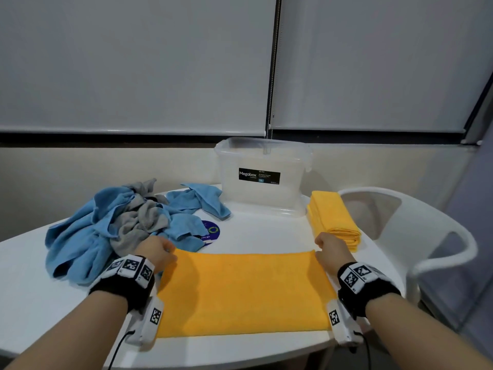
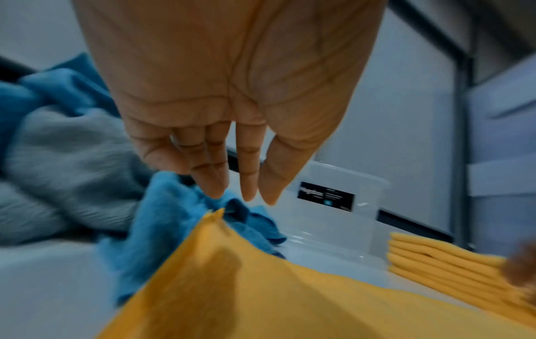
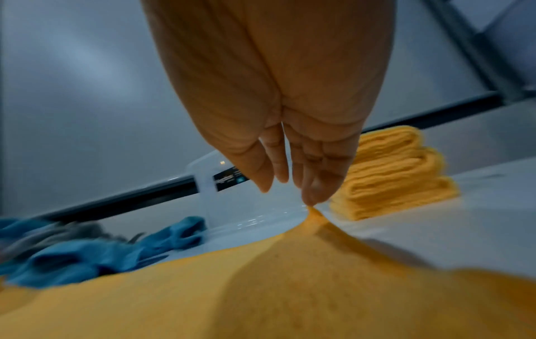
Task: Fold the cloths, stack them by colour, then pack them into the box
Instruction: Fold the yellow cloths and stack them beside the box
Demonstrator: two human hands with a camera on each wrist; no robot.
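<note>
Counter: white, rounded at the front edge; all items below are carried on it.

Chair: white plastic, placed at the right end of the counter.

Loose cloths: a crumpled heap of blue and grey pieces, found at the left; one further blue cloth is spread behind it, just beside the box.

Yellow cloth: laid flat across the front centre as a wide rectangle, its far edge stretched between the two hands. The far left corner is seen slightly raised in the left wrist view, the far right corner drawn up into a peak in the right wrist view.

Box: clear plastic, lidless, labelled "Megabox", set at the back centre. No cloth is seen inside it.

Folded yellow stack: several folded yellow cloths piled to the right of the box, well clear of the blue heap.

Left hand: positioned at the far left corner of the yellow cloth; fingers are held straight and pressed together, tips just above the corner. Whether the corner is pinched cannot be told.

Right hand: positioned at the far right corner; the corner is pinched at the fingertips.

Disc: dark blue, round, partly covered by the blue heap.
</note>
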